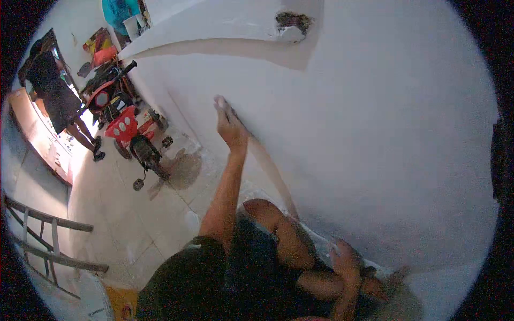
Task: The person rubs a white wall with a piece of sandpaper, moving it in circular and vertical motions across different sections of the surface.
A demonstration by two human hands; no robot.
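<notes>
My left hand (231,130) is raised against the pale wall (375,117), its fingers stretched out and seen nearly edge-on. A dark strip of shadow runs along the hand's wall side, and whatever lies under the palm is hidden. White dust shows on its fingertips. Lower down, my right hand (346,260) is beside my bent leg (321,283), close to the foot of the wall. Its fingers look loosely extended, with nothing visible in them, though the area is dim and grainy.
A white ledge (214,27) with a broken, dark hole (294,22) juts from the wall above. A red child's tricycle (123,125) stands on the tiled floor (128,214). A ladder (53,235) is at lower left, beside a white bucket lid (95,297). Another person (51,91) stands near the bright doorway.
</notes>
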